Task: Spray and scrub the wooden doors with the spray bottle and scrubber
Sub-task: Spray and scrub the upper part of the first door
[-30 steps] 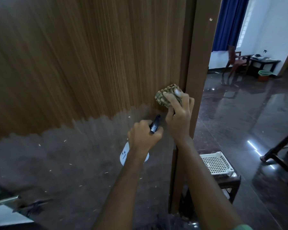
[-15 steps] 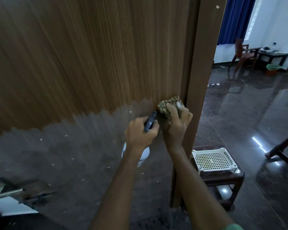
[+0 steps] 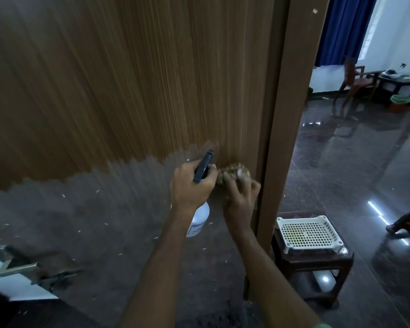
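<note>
The left hand (image 3: 191,185) is wrapped around the neck of a white spray bottle (image 3: 198,221), its dark nozzle sticking up past the knuckles and aimed at the wooden door (image 3: 128,91), the bottle's body hanging below the wrist. Just beside it, almost touching, the right hand (image 3: 240,200) grips a brownish scrubber (image 3: 233,172), fingers curled over it and pressing it flat against the door close to the door's right edge, next to the brown door frame (image 3: 287,114). The scrubber sits right at the ragged line where the door's warm, striped upper part meets the duller, greyer lower part, which is flecked with small pale specks. Low on the left a metal door handle (image 3: 17,266) juts out. Past the frame, on the glossy dark floor (image 3: 353,174), a small dark wooden stool (image 3: 313,275) carries a white perforated plastic tray (image 3: 310,233). Farther back in the room stand a wooden chair (image 3: 355,79), a low dark table (image 3: 400,84) against the white wall with something on it I cannot make out, a green bin (image 3: 400,102) beside it, and a blue curtain (image 3: 343,29).
</note>
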The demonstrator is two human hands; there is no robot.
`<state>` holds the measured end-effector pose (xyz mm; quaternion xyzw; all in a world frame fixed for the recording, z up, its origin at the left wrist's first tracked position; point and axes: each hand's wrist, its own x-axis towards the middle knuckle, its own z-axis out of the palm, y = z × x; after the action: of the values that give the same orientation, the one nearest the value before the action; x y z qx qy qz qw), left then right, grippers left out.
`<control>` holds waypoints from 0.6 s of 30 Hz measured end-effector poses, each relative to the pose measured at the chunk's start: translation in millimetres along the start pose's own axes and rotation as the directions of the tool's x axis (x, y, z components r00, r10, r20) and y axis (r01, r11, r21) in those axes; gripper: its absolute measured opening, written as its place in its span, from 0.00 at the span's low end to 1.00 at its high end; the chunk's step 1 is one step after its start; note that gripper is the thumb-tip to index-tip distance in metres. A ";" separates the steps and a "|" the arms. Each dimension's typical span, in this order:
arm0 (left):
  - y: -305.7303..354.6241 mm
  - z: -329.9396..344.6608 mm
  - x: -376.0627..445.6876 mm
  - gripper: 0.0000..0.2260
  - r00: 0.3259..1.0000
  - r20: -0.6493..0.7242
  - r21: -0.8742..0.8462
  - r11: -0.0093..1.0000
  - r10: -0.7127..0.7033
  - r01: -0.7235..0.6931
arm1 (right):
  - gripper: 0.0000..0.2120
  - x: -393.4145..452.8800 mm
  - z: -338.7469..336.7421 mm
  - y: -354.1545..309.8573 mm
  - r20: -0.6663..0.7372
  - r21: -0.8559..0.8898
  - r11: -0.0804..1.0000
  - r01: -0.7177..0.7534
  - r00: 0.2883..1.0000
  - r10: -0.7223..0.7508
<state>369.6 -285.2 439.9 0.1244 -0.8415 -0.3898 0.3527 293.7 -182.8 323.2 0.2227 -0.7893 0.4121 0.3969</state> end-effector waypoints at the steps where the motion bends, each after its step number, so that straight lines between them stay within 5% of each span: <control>1: -0.5 -2.5 0.0 0.18 1.000 0.001 -0.004 1.000 0.001 -0.001 | 0.24 -14.5 2.9 5.3 0.041 -0.014 1.000 0.017 0.999 -0.016; 3: -1.9 -7.4 -0.6 0.19 1.000 -0.002 -0.005 1.000 -0.004 0.004 | 0.19 -18.0 3.6 2.4 0.068 -0.005 1.000 -0.003 0.998 0.004; 9: -6.3 -23.6 1.2 0.19 0.999 -0.032 0.025 1.000 -0.005 0.006 | 0.11 56.6 -0.9 -59.5 -0.195 0.086 0.994 0.067 0.979 -0.050; 15: -12.6 -35.6 -1.1 0.18 0.999 -0.041 0.038 0.999 0.002 0.000 | 0.19 -16.2 20.0 -28.3 -0.009 0.067 0.989 0.135 0.991 -0.134; 18: -15.1 -41.9 -1.6 0.18 0.998 -0.055 0.033 0.999 -0.019 0.021 | 0.11 16.0 13.5 -55.1 -0.113 0.144 0.985 0.095 0.990 -0.078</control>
<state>398.8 -318.3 446.6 0.1493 -0.8367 -0.3756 0.3695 315.8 -225.2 357.6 0.2634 -0.7235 0.4636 0.4385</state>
